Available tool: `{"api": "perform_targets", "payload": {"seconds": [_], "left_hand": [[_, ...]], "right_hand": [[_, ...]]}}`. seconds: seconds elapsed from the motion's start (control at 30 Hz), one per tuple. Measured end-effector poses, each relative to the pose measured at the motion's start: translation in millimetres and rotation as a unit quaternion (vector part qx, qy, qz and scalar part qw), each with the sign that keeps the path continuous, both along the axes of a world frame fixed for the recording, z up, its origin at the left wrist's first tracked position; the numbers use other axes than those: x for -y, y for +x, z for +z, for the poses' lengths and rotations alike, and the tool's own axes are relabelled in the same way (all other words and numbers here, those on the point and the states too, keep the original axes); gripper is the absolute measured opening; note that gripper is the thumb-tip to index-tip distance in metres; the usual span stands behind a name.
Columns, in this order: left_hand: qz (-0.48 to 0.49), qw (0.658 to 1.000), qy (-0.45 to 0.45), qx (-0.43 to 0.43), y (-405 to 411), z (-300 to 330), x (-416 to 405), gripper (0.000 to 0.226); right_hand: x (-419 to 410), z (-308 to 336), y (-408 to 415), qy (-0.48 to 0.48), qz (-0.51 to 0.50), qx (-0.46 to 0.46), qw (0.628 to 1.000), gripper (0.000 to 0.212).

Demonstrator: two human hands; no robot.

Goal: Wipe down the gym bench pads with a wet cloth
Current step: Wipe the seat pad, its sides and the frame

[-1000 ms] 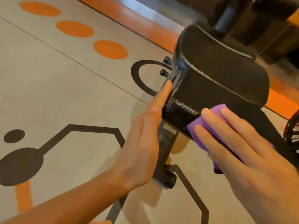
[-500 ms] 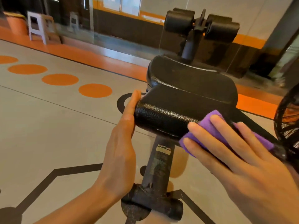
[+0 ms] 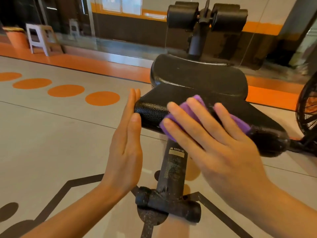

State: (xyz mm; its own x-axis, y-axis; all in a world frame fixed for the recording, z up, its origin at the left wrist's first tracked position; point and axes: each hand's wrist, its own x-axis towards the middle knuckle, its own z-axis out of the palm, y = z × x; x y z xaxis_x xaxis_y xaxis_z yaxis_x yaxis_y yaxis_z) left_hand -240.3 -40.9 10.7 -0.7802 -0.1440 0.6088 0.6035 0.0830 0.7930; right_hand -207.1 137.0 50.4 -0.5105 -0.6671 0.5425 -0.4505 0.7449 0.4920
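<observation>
The right hand (image 3: 221, 148) lies flat on a purple cloth (image 3: 192, 107), its fingers straight and spread, pressing the cloth against the near end of the black bench pad (image 3: 154, 109). The cloth shows between and around the fingers: a fold peeks out above the fingertips, another strip sticks out to the right below the hand's edge. The cloth sits on the top and front face of this pad, near its left corner.

The left hand (image 3: 126, 152) stands edge-on beside the pad, fingers straight and pressed together, palm turned toward the pad's left side. The fingertips and thumb touch that side face; nothing is clasped in it.

The near pad is pebbled black vinyl, narrow at the front and widening away from the camera. Just behind it a second, wider seat pad (image 3: 199, 74) rises at a slight tilt. Beyond that an upright post (image 3: 195, 42) carries two black foam rollers (image 3: 181, 16), one on each side.

Under the near pad a black support leg (image 3: 173, 169) slants down to a crossbar foot (image 3: 168, 205) on the floor; a white label reading WARNING (image 3: 177, 149) is stuck near its top.

The floor (image 3: 51, 134) is grey with orange dots (image 3: 102, 98) and dark lines. A white stool (image 3: 40, 38) stands far left by the wall, and part of a black fan guard (image 3: 307, 107) shows at the right edge
</observation>
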Motion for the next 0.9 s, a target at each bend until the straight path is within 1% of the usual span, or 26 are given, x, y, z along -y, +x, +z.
{"api": "perform_targets", "payload": {"seconds": [0.07, 0.1, 0.13, 0.2, 0.23, 0.3, 0.33, 0.37, 0.4, 0.43, 0.47, 0.53, 0.6, 0.67, 0.73, 0.8, 0.9], "left_hand": [[0.025, 0.998, -0.044, 0.023, 10, 3, 0, 0.053], [0.053, 0.996, -0.066, 0.006, 11, 5, 3, 0.053], [0.072, 0.993, -0.097, -0.014, 15, 7, 2, 0.053], [0.103, 0.981, -0.152, -0.057, 12, 16, 2, 0.051], [0.112, 0.969, -0.201, -0.086, 14, 20, -3, 0.051], [0.122, 0.932, -0.306, -0.149, 12, 23, -11, 0.052], [0.136, 0.910, -0.353, -0.168, 9, 23, -15, 0.052], [0.158, 0.890, -0.389, -0.177, 7, 23, -18, 0.052], [0.175, 0.875, -0.412, -0.183, 4, 22, -20, 0.052], [0.184, 0.869, -0.419, -0.187, 1, 21, -20, 0.052], [0.188, 0.870, -0.415, -0.187, 0, 20, -19, 0.051], [0.187, 0.874, -0.410, -0.183, 0, 19, -14, 0.051], [0.194, 0.873, -0.410, -0.177, 1, 20, -13, 0.052], [0.205, 0.876, -0.403, -0.169, 3, 21, -17, 0.053], [0.219, 0.874, -0.396, -0.175, 4, 21, -22, 0.052], [0.228, 0.869, -0.401, -0.178, 2, 21, -24, 0.052], [0.233, 0.860, -0.420, -0.172, 2, 21, -22, 0.054]], "right_hand": [[27, 1, -5, 0.011, -0.002, 0.003, 1.000, 0.062], [29, 1, -6, 0.033, -0.012, 0.009, 0.999, 0.062], [16, 0, -4, 0.052, -0.008, -0.007, 0.999, 0.061], [-37, -8, 9, 0.055, -0.034, -0.014, 0.998, 0.056], [-66, -11, 20, 0.055, -0.059, -0.004, 0.997, 0.054], [-94, -13, 36, 0.037, -0.098, 0.011, 0.994, 0.059], [-89, -15, 36, 0.023, -0.108, 0.012, 0.994, 0.058], [-75, -14, 32, 0.016, -0.108, 0.009, 0.994, 0.053], [-57, -13, 25, 0.009, -0.090, -0.004, 0.996, 0.050], [-37, -13, 18, 0.013, -0.068, -0.014, 0.998, 0.051], [-22, -12, 13, 0.014, -0.044, -0.017, 0.999, 0.051], [-20, -10, 8, 0.013, -0.023, -0.026, 0.999, 0.051], [-58, -14, 14, 0.028, -0.032, -0.033, 0.999, 0.052], [-103, -18, 31, 0.029, -0.066, -0.030, 0.997, 0.051], [-118, -20, 41, 0.012, -0.091, -0.030, 0.995, 0.050], [-95, -21, 31, -0.005, -0.080, -0.049, 0.996, 0.047], [-40, -18, 12, -0.026, -0.022, -0.052, 0.998, 0.048]]}}
